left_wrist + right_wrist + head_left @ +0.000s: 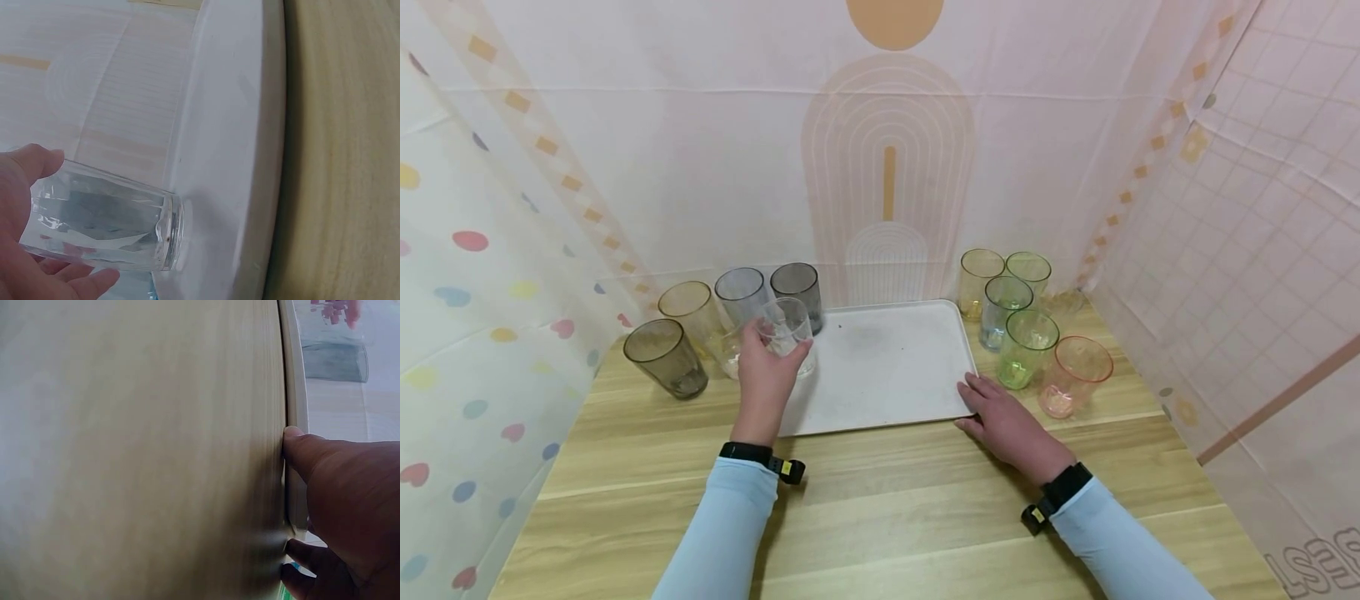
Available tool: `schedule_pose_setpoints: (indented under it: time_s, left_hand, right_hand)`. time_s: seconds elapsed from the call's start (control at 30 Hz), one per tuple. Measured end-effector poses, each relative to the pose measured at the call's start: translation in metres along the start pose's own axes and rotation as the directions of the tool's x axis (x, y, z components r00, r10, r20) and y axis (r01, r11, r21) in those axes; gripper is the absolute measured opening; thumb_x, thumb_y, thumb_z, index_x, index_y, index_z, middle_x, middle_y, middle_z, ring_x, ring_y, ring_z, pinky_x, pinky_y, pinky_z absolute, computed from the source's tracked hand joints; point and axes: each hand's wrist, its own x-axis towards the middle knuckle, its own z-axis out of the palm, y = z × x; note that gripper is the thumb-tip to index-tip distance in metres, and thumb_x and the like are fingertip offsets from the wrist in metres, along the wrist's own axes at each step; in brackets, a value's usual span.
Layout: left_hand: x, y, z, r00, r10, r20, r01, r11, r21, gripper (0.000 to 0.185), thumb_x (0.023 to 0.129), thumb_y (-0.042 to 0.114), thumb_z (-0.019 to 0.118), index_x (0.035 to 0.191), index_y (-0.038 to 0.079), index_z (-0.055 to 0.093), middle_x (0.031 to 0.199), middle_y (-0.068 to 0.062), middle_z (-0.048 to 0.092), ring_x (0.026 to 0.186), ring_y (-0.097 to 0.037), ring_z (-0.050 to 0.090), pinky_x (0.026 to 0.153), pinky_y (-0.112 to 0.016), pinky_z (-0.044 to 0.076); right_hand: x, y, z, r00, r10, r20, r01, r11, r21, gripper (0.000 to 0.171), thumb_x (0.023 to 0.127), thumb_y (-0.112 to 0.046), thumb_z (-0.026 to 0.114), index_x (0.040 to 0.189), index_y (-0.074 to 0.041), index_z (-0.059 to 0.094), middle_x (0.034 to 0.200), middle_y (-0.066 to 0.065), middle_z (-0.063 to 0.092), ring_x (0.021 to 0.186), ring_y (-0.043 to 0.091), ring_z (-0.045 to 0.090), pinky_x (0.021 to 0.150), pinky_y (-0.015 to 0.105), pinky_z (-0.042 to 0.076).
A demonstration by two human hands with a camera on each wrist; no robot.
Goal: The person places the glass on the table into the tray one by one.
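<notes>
My left hand (767,375) grips a clear glass (786,330) and holds it just above the left edge of a white tray (887,367). In the left wrist view the clear glass (106,215) lies between my thumb and fingers, its base near the tray (237,156). My right hand (1003,421) lies flat on the table with straight fingers against the tray's front right corner. The right wrist view shows its thumb (300,447) touching the tray's rim (295,394).
Left of the tray stand a smoky glass (666,358), an amber glass (691,312), a grey-blue glass (742,296) and a dark grey glass (799,292). To the right are yellow (979,279), green (1026,346), blue (1003,308) and pink (1075,375) glasses. Patterned curtains enclose the wooden table (880,517).
</notes>
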Motion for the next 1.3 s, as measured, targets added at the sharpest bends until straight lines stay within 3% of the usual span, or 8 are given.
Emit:
schedule_pose_setpoints:
  time_s: [0.43,0.73,0.97,1.07,1.17,1.3]
  left_hand:
    - [0.001,-0.003,0.004,1.000,-0.014,0.021,0.013,0.999,0.040,0.089,0.095,0.032,0.089,0.162,0.005,0.038,0.147,-0.021,0.053,0.140,-0.042,0.050,0.116,-0.058,0.046]
    - [0.000,-0.005,0.003,0.999,-0.007,0.035,0.005,0.999,0.054,0.095,0.094,0.034,0.091,0.164,0.003,0.035,0.155,-0.025,0.052,0.146,-0.044,0.050,0.123,-0.059,0.042]
    - [-0.012,-0.011,-0.016,0.998,-0.033,0.047,0.030,0.997,0.070,0.097,0.094,0.037,0.091,0.166,0.003,0.036,0.162,-0.023,0.050,0.151,-0.041,0.047,0.126,-0.057,0.040]
    - [-0.020,-0.014,-0.035,1.000,-0.012,-0.002,0.012,0.999,0.031,0.084,0.095,0.032,0.091,0.159,0.000,0.047,0.153,-0.024,0.056,0.144,-0.040,0.053,0.121,-0.056,0.045]
    - [-0.026,-0.019,-0.059,0.996,0.017,-0.090,-0.019,1.000,-0.020,0.068,0.097,0.026,0.088,0.149,-0.002,0.055,0.142,-0.022,0.062,0.132,-0.036,0.059,0.112,-0.049,0.052]
    - [-0.027,-0.032,-0.090,0.966,0.038,-0.257,-0.050,0.998,-0.041,0.047,0.102,0.025,0.081,0.137,0.001,0.064,0.127,-0.011,0.065,0.116,-0.025,0.063,0.094,-0.028,0.056]
  right_hand:
    - [-0.002,-0.002,-0.001,1.000,0.011,0.005,-0.011,1.000,0.000,0.067,0.110,-0.031,0.072,0.162,0.004,0.050,0.171,0.027,0.041,0.159,0.051,0.036,0.127,0.063,0.036]
    - [-0.002,-0.001,0.000,1.000,0.005,0.001,-0.005,1.000,-0.006,0.067,0.110,-0.031,0.072,0.162,0.004,0.050,0.170,0.028,0.042,0.158,0.051,0.037,0.127,0.063,0.037]
    - [0.000,-0.002,-0.001,1.000,0.010,0.013,-0.010,1.000,-0.017,0.067,0.110,-0.032,0.072,0.162,0.004,0.050,0.171,0.028,0.042,0.159,0.051,0.037,0.127,0.063,0.037]
    - [0.001,-0.001,0.000,1.000,0.012,0.021,-0.012,1.000,-0.020,0.067,0.111,-0.033,0.071,0.163,0.003,0.049,0.172,0.027,0.041,0.160,0.050,0.036,0.127,0.063,0.037]
    - [0.002,-0.001,0.000,1.000,0.011,0.025,-0.011,1.000,-0.019,0.068,0.111,-0.034,0.070,0.164,0.003,0.049,0.172,0.027,0.041,0.160,0.050,0.036,0.127,0.063,0.037]
    - [0.002,0.000,0.000,1.000,0.013,0.026,-0.013,1.000,-0.013,0.068,0.111,-0.034,0.070,0.164,0.003,0.048,0.172,0.027,0.040,0.160,0.050,0.035,0.127,0.063,0.037]
